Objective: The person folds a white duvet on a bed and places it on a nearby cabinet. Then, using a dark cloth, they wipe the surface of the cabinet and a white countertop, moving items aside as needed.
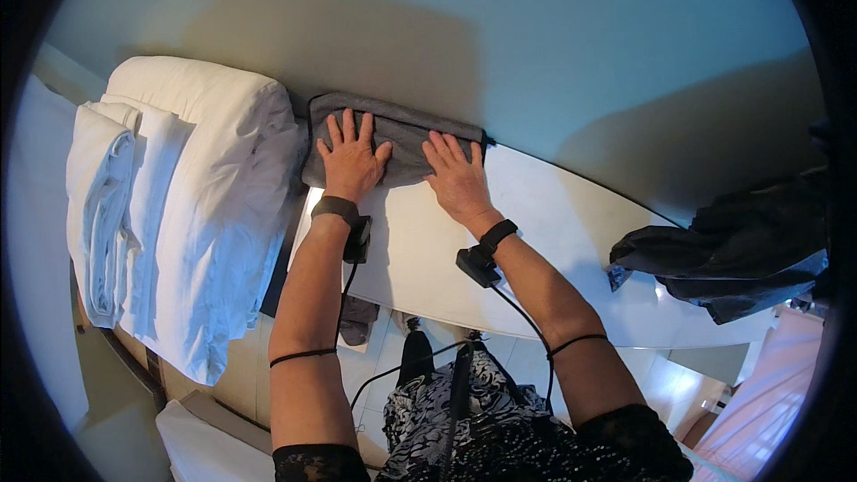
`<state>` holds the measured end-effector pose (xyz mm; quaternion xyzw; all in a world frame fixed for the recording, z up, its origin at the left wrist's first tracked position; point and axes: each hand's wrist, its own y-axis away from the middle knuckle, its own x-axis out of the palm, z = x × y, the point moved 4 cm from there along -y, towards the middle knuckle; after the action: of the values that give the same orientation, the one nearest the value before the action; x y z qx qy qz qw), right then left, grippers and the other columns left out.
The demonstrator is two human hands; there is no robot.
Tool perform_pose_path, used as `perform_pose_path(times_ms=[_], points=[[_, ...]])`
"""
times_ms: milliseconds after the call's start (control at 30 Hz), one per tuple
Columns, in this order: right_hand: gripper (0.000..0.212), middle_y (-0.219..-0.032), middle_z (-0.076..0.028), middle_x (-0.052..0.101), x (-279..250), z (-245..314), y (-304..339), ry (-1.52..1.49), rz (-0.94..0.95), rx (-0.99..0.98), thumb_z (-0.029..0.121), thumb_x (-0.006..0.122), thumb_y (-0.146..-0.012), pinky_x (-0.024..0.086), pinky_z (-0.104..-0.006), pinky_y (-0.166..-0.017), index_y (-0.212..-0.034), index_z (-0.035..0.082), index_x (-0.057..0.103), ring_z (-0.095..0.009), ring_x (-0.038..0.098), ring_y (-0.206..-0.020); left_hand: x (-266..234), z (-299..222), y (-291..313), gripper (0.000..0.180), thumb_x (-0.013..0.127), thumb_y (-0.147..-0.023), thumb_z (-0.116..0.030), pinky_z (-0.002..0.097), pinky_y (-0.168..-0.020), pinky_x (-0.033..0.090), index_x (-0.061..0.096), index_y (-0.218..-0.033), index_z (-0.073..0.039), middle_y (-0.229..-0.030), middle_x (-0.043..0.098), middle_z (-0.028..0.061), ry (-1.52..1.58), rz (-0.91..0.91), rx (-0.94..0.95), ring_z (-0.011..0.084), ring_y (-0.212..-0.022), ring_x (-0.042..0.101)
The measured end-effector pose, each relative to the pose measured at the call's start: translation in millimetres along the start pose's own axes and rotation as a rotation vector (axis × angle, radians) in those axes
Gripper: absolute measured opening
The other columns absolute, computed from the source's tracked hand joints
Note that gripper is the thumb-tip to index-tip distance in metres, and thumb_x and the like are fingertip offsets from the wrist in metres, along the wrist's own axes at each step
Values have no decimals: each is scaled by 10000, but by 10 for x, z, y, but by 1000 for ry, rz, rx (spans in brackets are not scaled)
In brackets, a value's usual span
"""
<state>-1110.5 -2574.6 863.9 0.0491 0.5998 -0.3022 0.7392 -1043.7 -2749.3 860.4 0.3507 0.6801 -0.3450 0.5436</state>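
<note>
A folded grey cloth (402, 129) with dark edging, like a towel, lies on the white tabletop (553, 241) against the wall. My left hand (353, 161) rests flat on its left half, fingers spread toward the far edge. On the right end of the cloth lies my right hand (460, 177), its fingers stretched out and slightly apart, the palm partly past the near edge. Neither hand grips anything. Each wrist wears a black strap with a small black box, and a cable runs back along each forearm.
Folded white bedding (210, 161) is piled just left of the cloth, with smaller folded white linens (100, 205) beside it. A black garment or bag (732, 245) sits at the table's right end. Pink fabric (759, 402) hangs lower right. The blue-grey wall (571, 45) rises behind.
</note>
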Motion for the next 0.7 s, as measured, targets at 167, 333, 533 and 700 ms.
perform_pose_path(times_ms=[167, 333, 533, 700], points=[[543, -1407, -113, 430, -52, -339, 238, 27, -51, -37, 148, 680, -766, 262, -527, -1043, -1270, 40, 508, -291, 385, -1304, 53, -360, 33, 652, 451, -889, -542, 639, -1054, 150, 373, -1402, -147, -1488, 269, 167, -32, -5, 34, 404, -1381, 186], [555, -1416, -117, 421, -344, -880, 858, 43, -14, 90, 66, 666, -764, 232, -554, -1071, -1291, 35, 494, -294, 352, -1333, 204, -1198, 244, 661, 411, -897, -561, 631, -1068, 114, 373, -1409, -145, -1482, 281, 178, -8, 44, 101, 392, -1387, 177], [565, -1477, -130, 316, -863, -1152, 1831, 127, 94, 219, 71, 639, -803, 171, -549, -1101, -1327, 18, 434, -284, 241, -1389, 328, -2127, 758, 659, 515, -848, -515, 630, -1066, 116, 399, -1396, -167, -1478, 292, 158, 143, -77, 256, 387, -1380, 180], [626, -1488, -139, 294, -1113, -908, 2675, 55, 159, 312, 21, 644, -754, 136, -523, -1119, -1340, 5, 426, -296, 207, -1403, 246, -2441, 1491, 666, 633, -788, -410, 628, -1052, 163, 430, -1357, -130, -1461, 298, 172, 308, -72, 396, 395, -1366, 199]])
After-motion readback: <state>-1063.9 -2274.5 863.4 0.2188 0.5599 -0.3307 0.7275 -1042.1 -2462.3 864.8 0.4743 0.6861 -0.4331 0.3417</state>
